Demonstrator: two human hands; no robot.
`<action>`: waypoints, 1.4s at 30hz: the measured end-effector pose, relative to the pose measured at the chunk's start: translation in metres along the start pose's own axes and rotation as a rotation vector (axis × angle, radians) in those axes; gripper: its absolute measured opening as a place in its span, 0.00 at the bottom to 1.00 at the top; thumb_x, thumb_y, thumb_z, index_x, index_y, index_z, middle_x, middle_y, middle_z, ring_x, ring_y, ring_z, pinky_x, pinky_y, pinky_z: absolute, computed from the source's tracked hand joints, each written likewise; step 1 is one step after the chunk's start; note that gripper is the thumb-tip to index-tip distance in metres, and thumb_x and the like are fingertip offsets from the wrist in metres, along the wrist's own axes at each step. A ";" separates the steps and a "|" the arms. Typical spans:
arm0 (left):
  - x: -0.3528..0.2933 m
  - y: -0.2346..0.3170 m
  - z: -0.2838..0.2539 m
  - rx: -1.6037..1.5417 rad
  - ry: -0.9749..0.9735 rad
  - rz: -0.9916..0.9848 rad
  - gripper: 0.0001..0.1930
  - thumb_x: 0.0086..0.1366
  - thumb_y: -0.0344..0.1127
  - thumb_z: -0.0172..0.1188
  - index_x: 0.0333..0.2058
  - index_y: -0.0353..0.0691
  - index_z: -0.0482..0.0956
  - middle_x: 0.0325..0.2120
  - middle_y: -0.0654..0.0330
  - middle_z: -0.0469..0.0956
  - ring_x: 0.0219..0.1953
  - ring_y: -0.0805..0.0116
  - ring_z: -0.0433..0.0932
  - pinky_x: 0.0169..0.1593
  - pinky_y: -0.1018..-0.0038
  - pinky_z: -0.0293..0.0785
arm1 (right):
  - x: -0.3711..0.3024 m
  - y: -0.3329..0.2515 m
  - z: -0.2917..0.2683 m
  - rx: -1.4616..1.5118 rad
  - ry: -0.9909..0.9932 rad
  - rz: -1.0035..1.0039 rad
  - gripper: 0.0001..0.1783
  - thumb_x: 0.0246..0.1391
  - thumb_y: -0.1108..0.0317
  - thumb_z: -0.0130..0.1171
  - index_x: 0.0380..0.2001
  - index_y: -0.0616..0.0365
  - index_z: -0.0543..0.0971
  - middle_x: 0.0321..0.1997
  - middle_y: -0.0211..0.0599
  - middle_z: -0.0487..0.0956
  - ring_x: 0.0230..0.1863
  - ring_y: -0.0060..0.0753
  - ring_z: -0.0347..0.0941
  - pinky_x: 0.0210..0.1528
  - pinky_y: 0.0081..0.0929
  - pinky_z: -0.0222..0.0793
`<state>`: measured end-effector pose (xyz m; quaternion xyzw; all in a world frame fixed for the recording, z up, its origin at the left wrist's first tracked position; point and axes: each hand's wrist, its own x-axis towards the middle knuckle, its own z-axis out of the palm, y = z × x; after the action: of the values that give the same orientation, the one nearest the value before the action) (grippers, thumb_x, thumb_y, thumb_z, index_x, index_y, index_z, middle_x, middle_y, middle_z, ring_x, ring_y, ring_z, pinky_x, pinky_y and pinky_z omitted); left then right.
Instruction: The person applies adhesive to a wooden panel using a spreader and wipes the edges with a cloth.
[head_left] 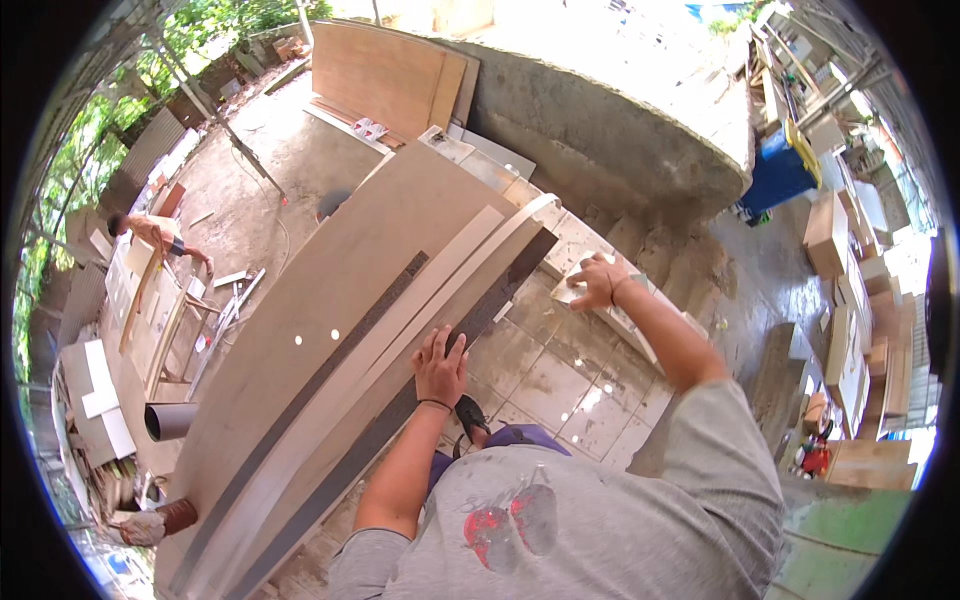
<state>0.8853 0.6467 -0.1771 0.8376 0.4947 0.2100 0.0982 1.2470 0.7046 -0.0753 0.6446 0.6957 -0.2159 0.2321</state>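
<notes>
One concrete wall [580,140] and blue bin [778,175] stand beyond the panel [350,245].

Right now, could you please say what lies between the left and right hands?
Between the left hand and right hand, the head view shows mainly tiled floor.

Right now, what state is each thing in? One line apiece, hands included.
Brown panel: lying flat
Pale strips: lengthwise along the panel
Left hand: palm down, fingers spread
Right hand: fingers curled, grip unclear
Plywood sheets: leaning upright
Grey tube: on its side
Blue bin: can't tell if shut
</notes>
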 end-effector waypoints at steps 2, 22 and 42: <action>-0.001 0.001 -0.003 0.006 0.002 -0.011 0.19 0.60 0.40 0.59 0.51 0.53 0.78 0.58 0.61 0.67 0.62 0.58 0.63 0.58 0.59 0.58 | -0.011 -0.015 0.009 0.148 0.166 -0.023 0.36 0.35 0.34 0.64 0.50 0.33 0.79 0.60 0.37 0.70 0.67 0.44 0.57 0.63 0.72 0.45; -0.001 0.001 -0.001 -0.019 0.049 -0.009 0.17 0.58 0.39 0.60 0.48 0.54 0.79 0.57 0.63 0.69 0.62 0.61 0.63 0.57 0.60 0.58 | -0.010 -0.114 0.034 0.132 0.388 -0.090 0.40 0.34 0.37 0.66 0.55 0.33 0.77 0.68 0.42 0.62 0.71 0.44 0.50 0.61 0.75 0.43; 0.001 0.004 -0.002 -0.009 0.031 -0.003 0.17 0.60 0.40 0.59 0.49 0.52 0.79 0.58 0.61 0.68 0.62 0.60 0.62 0.58 0.59 0.58 | 0.002 -0.115 0.007 0.105 0.300 -0.092 0.36 0.36 0.37 0.64 0.52 0.34 0.79 0.65 0.42 0.66 0.70 0.47 0.53 0.60 0.79 0.44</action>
<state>0.8876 0.6456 -0.1739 0.8330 0.4965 0.2251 0.0943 1.1328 0.6932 -0.0820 0.6484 0.7391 -0.1634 0.0815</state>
